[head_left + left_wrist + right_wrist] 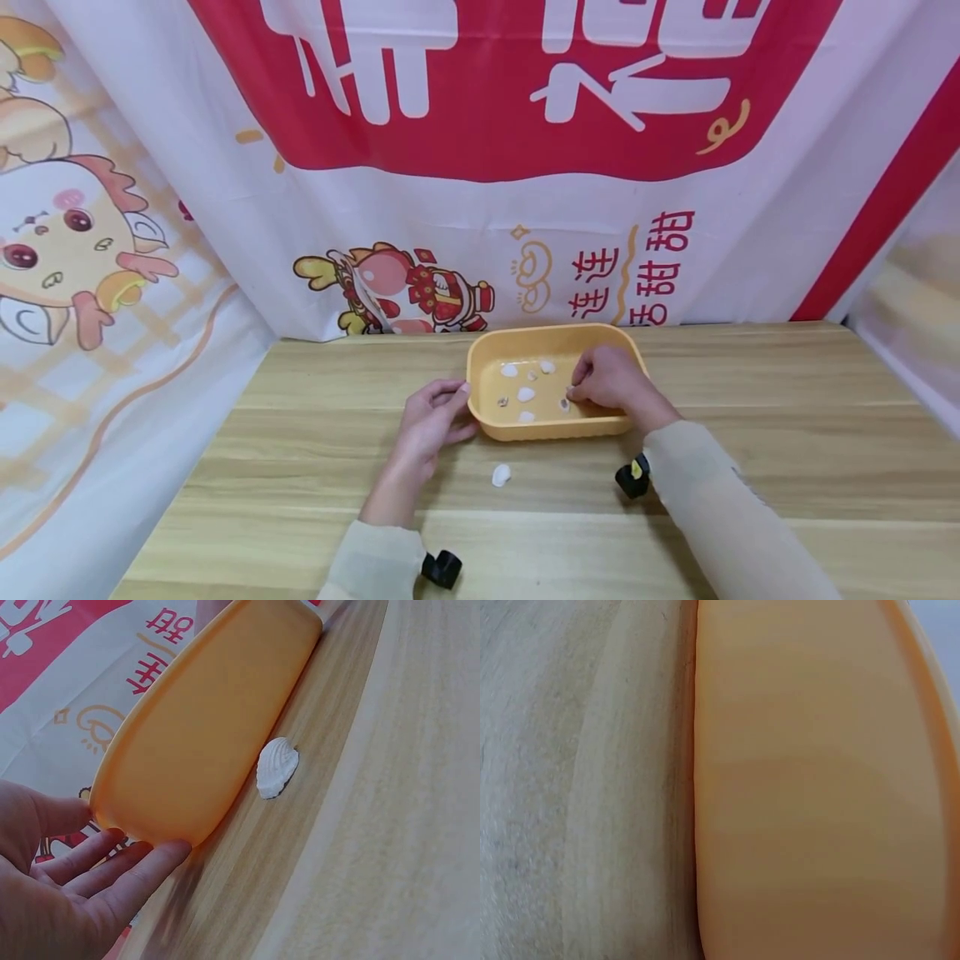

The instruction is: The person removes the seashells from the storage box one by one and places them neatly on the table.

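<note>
An orange plastic bin (551,432) stands on the table, with several pale seashells (526,394) spread over its floor. My left hand (432,422) is at the bin's left end; in the left wrist view its fairly straight fingers (135,892) and thumb touch the outer wall and rim. My right hand (611,379) reaches over the near rim and pinches a small shell (565,404) inside, partly covered by the fingertips. On the table in front of the bin lies a white ribbed shell (277,766). The right wrist view shows the bin's outer wall (817,787), not the hand.
The wooden table (337,375) runs up to a red and white printed cloth (487,200) close behind the bin. Another printed cloth (97,333) hangs on the left. Black wrist cameras (442,569) sit by both sleeves.
</note>
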Available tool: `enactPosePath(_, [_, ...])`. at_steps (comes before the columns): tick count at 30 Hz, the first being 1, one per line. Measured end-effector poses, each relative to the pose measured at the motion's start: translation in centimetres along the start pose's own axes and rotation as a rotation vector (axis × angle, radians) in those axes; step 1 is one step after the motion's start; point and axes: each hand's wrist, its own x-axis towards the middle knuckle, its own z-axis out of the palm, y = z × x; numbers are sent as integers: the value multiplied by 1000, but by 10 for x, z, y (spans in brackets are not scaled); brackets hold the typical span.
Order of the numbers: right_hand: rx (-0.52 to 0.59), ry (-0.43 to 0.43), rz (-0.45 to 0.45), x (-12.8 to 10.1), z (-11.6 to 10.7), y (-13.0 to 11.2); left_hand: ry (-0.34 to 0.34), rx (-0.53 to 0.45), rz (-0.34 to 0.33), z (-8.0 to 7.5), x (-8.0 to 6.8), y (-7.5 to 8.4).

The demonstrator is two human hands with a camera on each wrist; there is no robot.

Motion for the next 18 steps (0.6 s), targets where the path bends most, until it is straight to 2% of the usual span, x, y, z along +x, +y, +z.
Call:
enactPosePath(7, [-6,-1,25,0,1,-3,10,3,-13,-1,2,-2])
enactPosePath(15, [8,-12,-32,-3,0,0,20,12,-13,1,5,-2])
enactPosePath(18, [36,-19,-20,-3,-1,1,21,8,-17,2,5,-2])
